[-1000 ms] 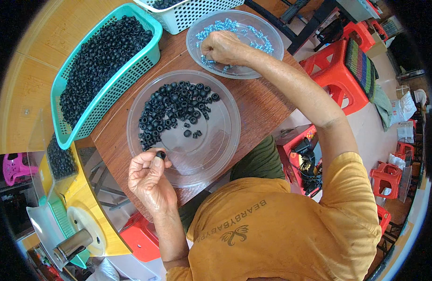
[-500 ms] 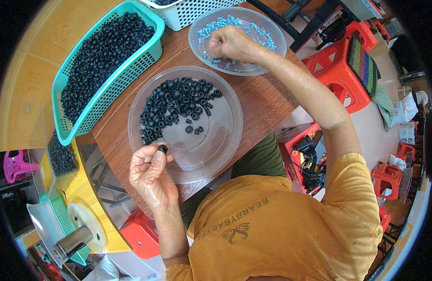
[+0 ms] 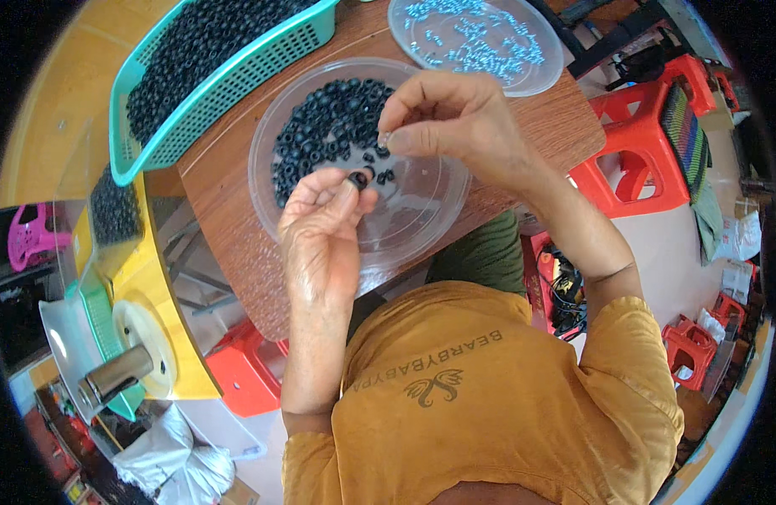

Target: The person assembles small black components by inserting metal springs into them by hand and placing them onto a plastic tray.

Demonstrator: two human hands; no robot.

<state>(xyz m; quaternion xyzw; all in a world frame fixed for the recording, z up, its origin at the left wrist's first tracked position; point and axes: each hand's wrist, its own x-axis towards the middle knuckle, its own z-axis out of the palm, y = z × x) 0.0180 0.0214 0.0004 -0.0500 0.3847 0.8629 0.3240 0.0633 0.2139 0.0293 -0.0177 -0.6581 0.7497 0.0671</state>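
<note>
My left hand (image 3: 320, 231) pinches a small black ring (image 3: 357, 178) between thumb and fingertips, over the near part of a clear round plastic tray (image 3: 421, 220). That tray holds a heap of several black rings (image 3: 325, 130) on its far left side. My right hand (image 3: 451, 122) hovers just right of the left hand, thumb and forefinger closed on a tiny pale metal piece (image 3: 384, 138). The two hands are a few centimetres apart above the tray.
A second clear tray (image 3: 539, 71) with several small pale blue-silver pieces lies at the far right of the wooden table (image 3: 228, 210). A teal basket (image 3: 236, 76) full of black rings stands at the far left. Red stools (image 3: 636, 160) stand to the right.
My right hand has left the far tray of pale pieces and come back toward the left hand, carrying a small piece. The left hand has stayed over the ring tray with its black ring.
</note>
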